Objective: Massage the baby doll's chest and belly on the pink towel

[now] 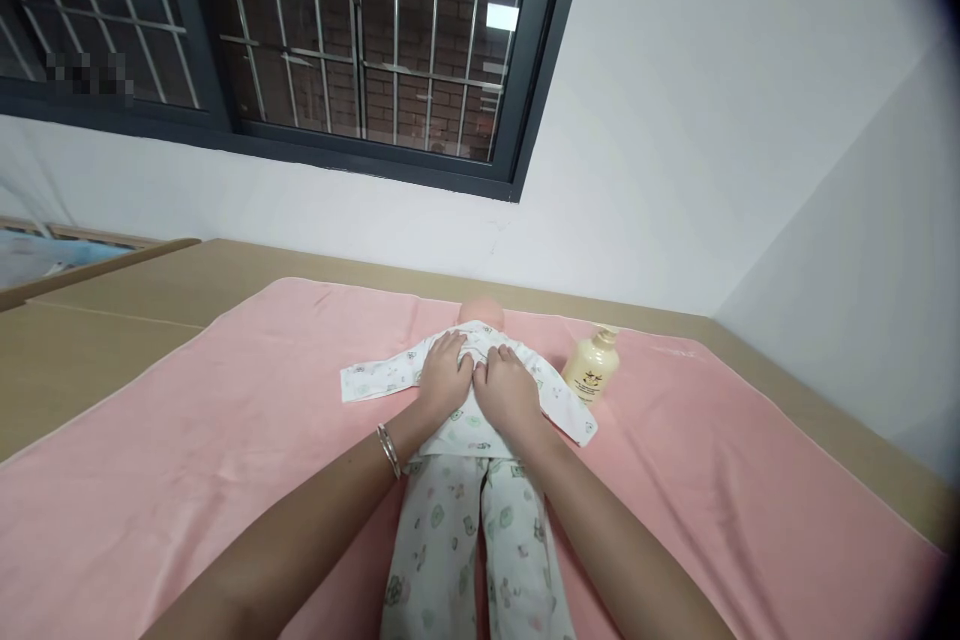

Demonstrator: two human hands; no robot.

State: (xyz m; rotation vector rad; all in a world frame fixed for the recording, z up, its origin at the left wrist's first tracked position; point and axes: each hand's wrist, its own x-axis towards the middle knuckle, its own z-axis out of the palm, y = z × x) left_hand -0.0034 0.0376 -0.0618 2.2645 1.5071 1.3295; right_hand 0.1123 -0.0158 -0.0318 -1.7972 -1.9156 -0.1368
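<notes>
Both of your hands lie flat and spread on the doll's chest, so neither grip pinches anything. Your left hand (pixel 444 375), with a bangle (pixel 388 450) at the wrist, presses just left of the chest's midline; your right hand (pixel 508 388) presses just right of it, thumbs nearly touching. Under your palms lies the doll (pixel 465 480), on its back in a printed white baby suit, spread on a pink towel (pixel 225 440) that covers the tabletop (pixel 90 340). Most of the doll's head is hidden behind the collar and your fingers; its feet are cut off by the picture's lower edge. Its empty-looking sleeves reach out left and right. Right of the doll, just beyond the sleeve end, stands a cream pump bottle (pixel 592 367); its label is too small to read.
</notes>
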